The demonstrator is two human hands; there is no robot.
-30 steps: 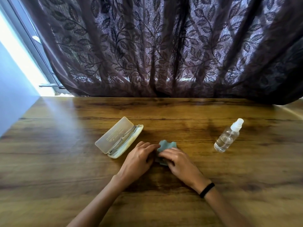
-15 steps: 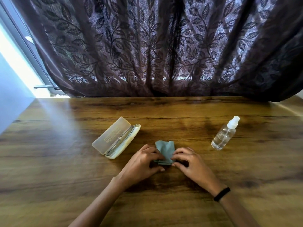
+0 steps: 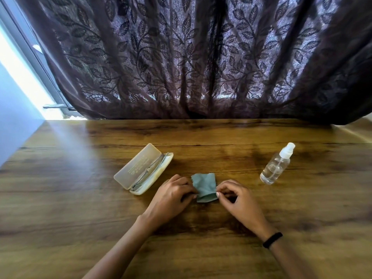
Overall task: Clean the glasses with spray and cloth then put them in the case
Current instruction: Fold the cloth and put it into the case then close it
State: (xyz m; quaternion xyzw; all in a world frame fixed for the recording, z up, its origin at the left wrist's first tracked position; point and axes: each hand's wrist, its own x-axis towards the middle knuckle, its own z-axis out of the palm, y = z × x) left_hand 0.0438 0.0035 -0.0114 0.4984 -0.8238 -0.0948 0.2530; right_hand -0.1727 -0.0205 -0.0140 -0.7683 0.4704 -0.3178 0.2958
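Note:
A small grey-green cloth (image 3: pixel 204 186) lies on the wooden table (image 3: pixel 80 198), folded and held at both sides. My left hand (image 3: pixel 171 200) pinches its left edge and my right hand (image 3: pixel 239 200) pinches its right edge. To the left stands an open cream case (image 3: pixel 144 170) with its translucent lid tipped back; thin-framed glasses (image 3: pixel 150 170) lie inside it. A clear spray bottle (image 3: pixel 276 165) with a white cap stands to the right, apart from both hands.
A dark leaf-patterned curtain (image 3: pixel 201 57) hangs along the table's far edge. A bright window gap and a pale wall (image 3: pixel 14 117) are at the left. A black band sits on my right wrist (image 3: pixel 272 240).
My hands have drawn apart from over the cloth to its two sides, and the cloth now shows flatter and wider between them. Case and bottle have stayed put.

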